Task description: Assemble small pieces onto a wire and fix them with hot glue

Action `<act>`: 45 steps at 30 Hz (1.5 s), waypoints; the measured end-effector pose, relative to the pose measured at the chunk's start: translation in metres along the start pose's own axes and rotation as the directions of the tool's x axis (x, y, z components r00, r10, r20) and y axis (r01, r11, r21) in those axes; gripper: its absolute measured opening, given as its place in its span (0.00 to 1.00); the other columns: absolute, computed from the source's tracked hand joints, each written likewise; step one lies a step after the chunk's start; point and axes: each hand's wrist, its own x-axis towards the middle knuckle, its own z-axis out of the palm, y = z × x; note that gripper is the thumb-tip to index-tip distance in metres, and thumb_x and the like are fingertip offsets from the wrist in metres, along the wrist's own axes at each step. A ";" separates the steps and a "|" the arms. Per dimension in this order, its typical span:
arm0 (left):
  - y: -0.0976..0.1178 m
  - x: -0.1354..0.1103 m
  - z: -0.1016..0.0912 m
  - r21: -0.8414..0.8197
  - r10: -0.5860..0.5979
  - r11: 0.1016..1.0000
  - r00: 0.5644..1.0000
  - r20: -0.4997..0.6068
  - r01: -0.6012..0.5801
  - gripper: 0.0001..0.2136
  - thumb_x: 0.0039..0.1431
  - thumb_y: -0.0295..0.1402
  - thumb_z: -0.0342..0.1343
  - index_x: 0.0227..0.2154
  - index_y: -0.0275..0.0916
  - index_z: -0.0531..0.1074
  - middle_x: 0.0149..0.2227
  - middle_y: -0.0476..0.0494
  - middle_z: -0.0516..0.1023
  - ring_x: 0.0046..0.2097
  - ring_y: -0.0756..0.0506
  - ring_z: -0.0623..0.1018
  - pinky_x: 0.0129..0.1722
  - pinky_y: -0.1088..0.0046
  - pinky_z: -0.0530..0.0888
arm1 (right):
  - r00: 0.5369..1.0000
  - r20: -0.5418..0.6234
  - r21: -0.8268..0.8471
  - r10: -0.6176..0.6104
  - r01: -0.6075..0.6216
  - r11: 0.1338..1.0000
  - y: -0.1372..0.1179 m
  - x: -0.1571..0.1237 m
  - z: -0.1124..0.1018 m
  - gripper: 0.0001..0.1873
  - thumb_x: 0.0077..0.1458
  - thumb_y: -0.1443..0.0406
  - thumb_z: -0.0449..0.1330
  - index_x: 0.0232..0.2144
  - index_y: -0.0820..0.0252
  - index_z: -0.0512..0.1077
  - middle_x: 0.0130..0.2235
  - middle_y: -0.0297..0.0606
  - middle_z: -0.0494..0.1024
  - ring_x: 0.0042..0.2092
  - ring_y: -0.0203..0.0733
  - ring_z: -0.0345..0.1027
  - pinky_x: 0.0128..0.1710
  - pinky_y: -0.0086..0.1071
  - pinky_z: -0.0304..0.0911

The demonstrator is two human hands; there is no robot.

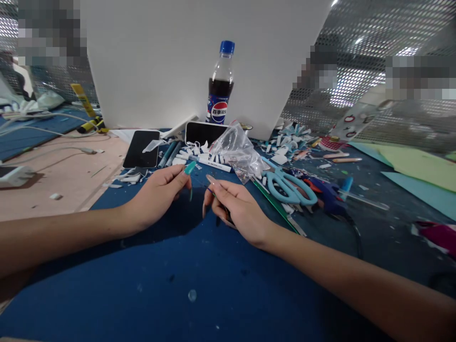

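Observation:
My left hand (164,194) is closed in a pinch above the blue mat (156,285). A bright teal pointed tip (190,167) shows at its thumb; whether it is a long nail or a held piece I cannot tell. Just to the right, apart from it, my right hand (238,204) has its fingers curled, with thumb and index finger close together. Dark and orange bits of something show under its palm, mostly hidden by the fingers. Beyond both hands lie a white marker (216,164) and a crumpled clear plastic bag (237,147).
Light blue scissors (288,185) and a dark blue glue gun (326,194) lie at the right. A cola bottle (219,88) stands before a white board (153,61). Two phones, one a black-screened phone (141,149), and many foam scraps (290,140) lie behind the hands.

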 end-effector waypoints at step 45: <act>0.017 -0.018 0.001 0.465 0.322 0.795 0.920 0.222 -0.390 0.17 0.62 0.35 0.42 0.20 0.36 0.66 0.19 0.53 0.65 0.22 0.55 0.64 0.24 0.79 0.60 | 0.988 0.066 0.065 -0.143 0.139 0.988 0.007 0.001 -0.002 0.17 0.60 0.65 0.45 0.22 0.62 0.66 0.23 0.35 0.71 0.28 0.34 0.66 0.32 0.30 0.61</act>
